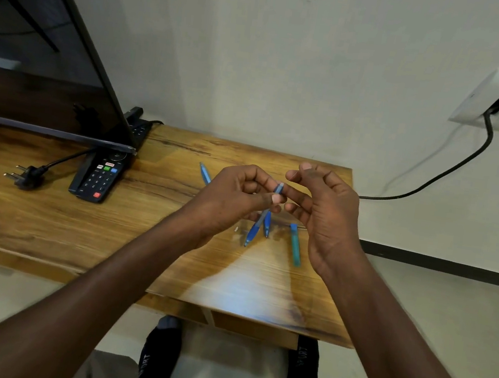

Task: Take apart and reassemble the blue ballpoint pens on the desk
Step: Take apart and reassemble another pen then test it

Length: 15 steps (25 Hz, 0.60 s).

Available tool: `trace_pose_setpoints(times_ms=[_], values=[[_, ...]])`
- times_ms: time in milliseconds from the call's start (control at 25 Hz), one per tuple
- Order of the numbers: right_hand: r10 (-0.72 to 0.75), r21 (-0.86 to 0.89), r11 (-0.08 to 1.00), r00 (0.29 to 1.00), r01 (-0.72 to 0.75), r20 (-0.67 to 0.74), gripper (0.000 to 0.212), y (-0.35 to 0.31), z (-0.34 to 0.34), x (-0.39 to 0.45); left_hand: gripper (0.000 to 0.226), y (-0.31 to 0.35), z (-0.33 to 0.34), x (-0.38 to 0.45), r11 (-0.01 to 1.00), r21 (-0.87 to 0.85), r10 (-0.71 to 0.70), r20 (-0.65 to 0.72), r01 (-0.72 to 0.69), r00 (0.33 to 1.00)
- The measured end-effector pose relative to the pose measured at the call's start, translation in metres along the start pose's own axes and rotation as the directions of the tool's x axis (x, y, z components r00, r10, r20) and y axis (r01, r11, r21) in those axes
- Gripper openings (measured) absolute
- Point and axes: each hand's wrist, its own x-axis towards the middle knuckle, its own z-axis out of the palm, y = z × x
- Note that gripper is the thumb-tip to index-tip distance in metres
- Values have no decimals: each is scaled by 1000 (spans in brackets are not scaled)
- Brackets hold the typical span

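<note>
Left hand (pixel 234 198) pinches one blue pen (pixel 261 219) mid-frame; right hand (pixel 323 211) is loosely curled, empty — three more pens (pixel 295 245) are seen on the wooden desk (pixel 47 219).

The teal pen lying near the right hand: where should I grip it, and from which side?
Grip the teal pen around mid-barrel, coming straight down from above. It lies flat on the desk, running near to far, apart from the other pens, so thumb and forefinger can likely close across it from left and right.
</note>
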Motion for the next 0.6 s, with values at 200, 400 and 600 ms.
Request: trace_pose_setpoints(times_ms=[200,400,600], values=[[-21,-10,1000,1000,21,0,11,-1,0,-1,11,-1,0,1,1000,9,3,7,-3,1000],[-22,-34,999,1000,23,11,11,0,2,-2,15,-1,-2,1,1000,22,-8,-3,8,1000],[-32,-75,997,999,32,8,13,2,1,-1,17,0,-2,0,1000,29,-12,8,11,1000]])
